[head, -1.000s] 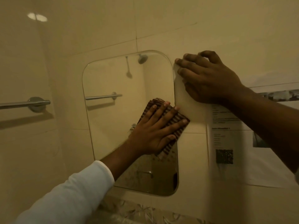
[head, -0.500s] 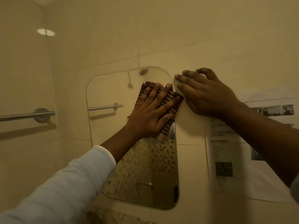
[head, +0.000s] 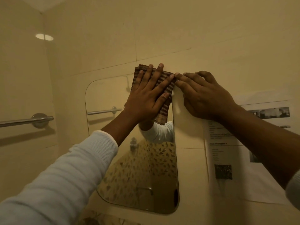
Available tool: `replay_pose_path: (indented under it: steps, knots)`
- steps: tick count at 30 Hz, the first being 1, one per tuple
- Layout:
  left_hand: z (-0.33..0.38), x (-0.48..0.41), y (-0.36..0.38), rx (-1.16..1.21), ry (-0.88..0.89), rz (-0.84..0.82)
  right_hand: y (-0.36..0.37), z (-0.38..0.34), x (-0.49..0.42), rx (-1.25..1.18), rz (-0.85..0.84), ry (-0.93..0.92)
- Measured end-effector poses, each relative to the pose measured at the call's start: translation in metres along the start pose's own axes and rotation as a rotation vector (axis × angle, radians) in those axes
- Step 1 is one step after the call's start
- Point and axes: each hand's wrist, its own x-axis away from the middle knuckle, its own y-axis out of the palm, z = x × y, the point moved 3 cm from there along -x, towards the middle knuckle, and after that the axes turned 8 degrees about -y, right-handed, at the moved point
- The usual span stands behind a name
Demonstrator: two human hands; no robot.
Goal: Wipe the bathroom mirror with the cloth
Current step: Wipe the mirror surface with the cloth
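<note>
Left hand (head: 146, 98) slid cloth (head: 164, 111) higher — now over mirror (head: 113, 95) top.

Right hand (head: 204, 95) blocks cloth (head: 162, 88) rightward; mirror (head: 110, 95) left clear.

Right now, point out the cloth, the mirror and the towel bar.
cloth (head: 163, 113), head view, lower striped edge.
mirror (head: 105, 95), head view, bare upper-left glass.
towel bar (head: 24, 121), head view, metal rod on left wall.

We see glossy cream wall tiles (head: 211, 30) bathed in warm light, a ceiling lamp's reflection (head: 44, 37) shining at upper left, a chrome towel bar (head: 26, 121) below, a printed notice (head: 235, 159) at right.
</note>
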Motion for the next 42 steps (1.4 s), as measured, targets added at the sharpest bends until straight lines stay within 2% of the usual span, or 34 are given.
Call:
replay_pose_path:
  steps: [8, 14, 31, 38, 42]
  knots:
    - [0.012, 0.013, 0.002, 0.006, -0.062, 0.028, -0.001, 0.001, 0.001, 0.008, -0.006, 0.028]
    - [0.013, 0.029, 0.014, 0.000, -0.042, 0.035, -0.001, 0.002, 0.002, 0.029, -0.042, 0.005]
    - [0.030, 0.097, 0.027, 0.048, -0.041, 0.002, 0.002, 0.002, 0.005, 0.053, 0.006, -0.039]
    - [0.029, 0.105, 0.027, 0.128, -0.013, 0.113, 0.002, 0.001, 0.004, 0.065, -0.004, -0.044]
    - [0.029, 0.106, 0.028, 0.099, 0.032, 0.094, 0.002, 0.002, 0.005, 0.069, 0.013, -0.049]
